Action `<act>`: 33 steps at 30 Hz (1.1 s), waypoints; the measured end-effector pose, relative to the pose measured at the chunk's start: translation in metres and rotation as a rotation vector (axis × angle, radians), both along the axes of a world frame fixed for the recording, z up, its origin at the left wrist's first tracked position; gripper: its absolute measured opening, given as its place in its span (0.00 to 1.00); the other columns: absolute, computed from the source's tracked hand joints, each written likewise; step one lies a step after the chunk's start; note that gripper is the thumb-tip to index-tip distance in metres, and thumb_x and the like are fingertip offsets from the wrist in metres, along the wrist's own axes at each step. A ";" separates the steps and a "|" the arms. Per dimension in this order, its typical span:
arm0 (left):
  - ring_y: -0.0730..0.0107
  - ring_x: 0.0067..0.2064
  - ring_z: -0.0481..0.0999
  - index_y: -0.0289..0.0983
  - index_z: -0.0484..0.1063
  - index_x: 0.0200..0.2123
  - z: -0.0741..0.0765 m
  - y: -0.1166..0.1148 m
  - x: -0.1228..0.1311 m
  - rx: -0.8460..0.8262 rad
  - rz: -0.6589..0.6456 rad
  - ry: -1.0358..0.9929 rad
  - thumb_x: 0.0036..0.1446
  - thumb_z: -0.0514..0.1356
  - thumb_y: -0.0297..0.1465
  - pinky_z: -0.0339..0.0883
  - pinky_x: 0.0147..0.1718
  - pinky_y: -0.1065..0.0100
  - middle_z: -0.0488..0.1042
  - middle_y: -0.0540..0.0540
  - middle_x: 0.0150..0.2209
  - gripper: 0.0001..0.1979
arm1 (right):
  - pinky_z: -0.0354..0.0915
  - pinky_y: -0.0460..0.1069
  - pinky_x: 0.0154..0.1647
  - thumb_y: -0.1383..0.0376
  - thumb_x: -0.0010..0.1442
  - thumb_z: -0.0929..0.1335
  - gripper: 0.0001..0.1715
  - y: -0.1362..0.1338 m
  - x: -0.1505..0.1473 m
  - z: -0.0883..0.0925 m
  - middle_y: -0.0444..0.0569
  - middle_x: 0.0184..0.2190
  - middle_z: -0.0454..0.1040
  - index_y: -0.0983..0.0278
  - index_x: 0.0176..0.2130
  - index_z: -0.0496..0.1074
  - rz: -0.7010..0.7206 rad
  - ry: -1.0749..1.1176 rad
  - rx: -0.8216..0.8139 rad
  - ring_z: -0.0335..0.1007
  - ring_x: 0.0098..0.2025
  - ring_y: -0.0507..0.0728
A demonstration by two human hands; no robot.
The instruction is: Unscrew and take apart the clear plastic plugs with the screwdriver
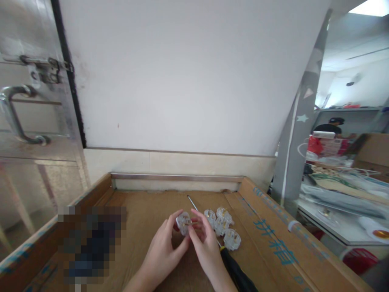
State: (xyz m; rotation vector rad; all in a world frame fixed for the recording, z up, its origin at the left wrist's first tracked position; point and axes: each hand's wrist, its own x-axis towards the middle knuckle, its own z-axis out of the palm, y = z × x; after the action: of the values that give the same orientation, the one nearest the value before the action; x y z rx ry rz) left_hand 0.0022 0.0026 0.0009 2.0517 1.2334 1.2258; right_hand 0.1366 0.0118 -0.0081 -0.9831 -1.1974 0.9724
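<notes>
A clear, round plug-like part with metal pieces inside [184, 223] is held up over the cardboard surface. My left hand [165, 245] pinches it between thumb and fingers. From the other side, my right hand [205, 241] touches its right edge with thumb and curled fingers; whether those fingers hold a smaller piece is too small to tell. Several similar clear parts [221, 225] lie in a group just right of my right hand. A screwdriver with a black and yellow handle [237, 269] lies partly beneath that hand, its shaft tip showing beyond the fingers.
Cardboard with raised side walls [273, 227] lines the work surface. A pixelated dark area [94, 243] covers something at the left. Behind stands a white wall panel [188, 81], with a metal door handle [15, 113] at far left. A person [331, 126] is in the right background.
</notes>
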 end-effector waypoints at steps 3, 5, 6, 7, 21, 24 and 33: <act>0.66 0.41 0.73 0.40 0.58 0.54 0.004 0.000 0.000 -0.075 -0.020 -0.116 0.60 0.51 0.35 0.66 0.43 0.63 0.71 0.44 0.48 0.19 | 0.67 0.51 0.40 0.55 0.50 0.70 0.24 -0.001 -0.002 0.002 0.52 0.37 0.74 0.64 0.44 0.70 0.060 0.084 -0.054 0.71 0.38 0.58; 0.66 0.42 0.73 0.40 0.59 0.54 0.005 0.001 -0.001 -0.117 -0.002 -0.189 0.61 0.48 0.37 0.65 0.45 0.63 0.71 0.43 0.47 0.18 | 0.67 0.51 0.39 0.55 0.49 0.71 0.21 -0.002 -0.004 0.004 0.52 0.36 0.74 0.64 0.40 0.72 0.097 0.101 -0.056 0.71 0.37 0.58; 0.65 0.44 0.73 0.39 0.59 0.53 0.006 0.002 -0.001 -0.131 0.001 -0.219 0.62 0.48 0.37 0.65 0.46 0.62 0.72 0.43 0.47 0.18 | 0.67 0.50 0.38 0.56 0.48 0.72 0.21 -0.002 -0.005 0.005 0.51 0.35 0.75 0.64 0.39 0.72 0.102 0.109 -0.053 0.71 0.36 0.57; 0.65 0.45 0.72 0.39 0.60 0.52 0.006 0.003 -0.001 -0.140 -0.004 -0.244 0.62 0.48 0.38 0.64 0.47 0.62 0.72 0.43 0.46 0.17 | 0.67 0.49 0.36 0.56 0.47 0.72 0.20 -0.002 -0.006 0.005 0.50 0.34 0.75 0.64 0.38 0.72 0.100 0.118 -0.053 0.71 0.35 0.57; 0.63 0.45 0.72 0.40 0.67 0.46 0.002 0.009 -0.005 -0.072 0.022 -0.187 0.60 0.50 0.39 0.66 0.43 0.64 0.74 0.45 0.44 0.15 | 0.65 0.50 0.42 0.54 0.54 0.68 0.20 -0.007 -0.004 0.007 0.51 0.39 0.73 0.62 0.43 0.71 0.064 -0.017 0.007 0.70 0.39 0.58; 0.63 0.45 0.72 0.42 0.67 0.46 -0.001 0.009 -0.005 -0.037 0.042 -0.145 0.60 0.51 0.37 0.65 0.44 0.62 0.73 0.45 0.44 0.13 | 0.64 0.51 0.43 0.54 0.56 0.66 0.19 -0.009 -0.003 0.007 0.51 0.41 0.73 0.61 0.45 0.70 0.052 -0.117 0.030 0.69 0.41 0.58; 0.62 0.42 0.72 0.40 0.68 0.42 0.004 0.008 -0.004 -0.030 0.066 -0.138 0.60 0.51 0.38 0.67 0.42 0.62 0.74 0.44 0.40 0.12 | 0.63 0.50 0.44 0.55 0.57 0.65 0.17 -0.008 -0.001 0.005 0.50 0.42 0.72 0.59 0.45 0.70 0.006 -0.189 0.052 0.68 0.43 0.58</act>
State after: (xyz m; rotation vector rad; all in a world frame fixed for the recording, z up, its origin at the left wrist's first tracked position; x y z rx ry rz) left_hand -0.0017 0.0102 0.0053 1.8845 1.2549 1.3464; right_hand 0.1356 0.0040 -0.0030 -1.0482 -1.3759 0.8633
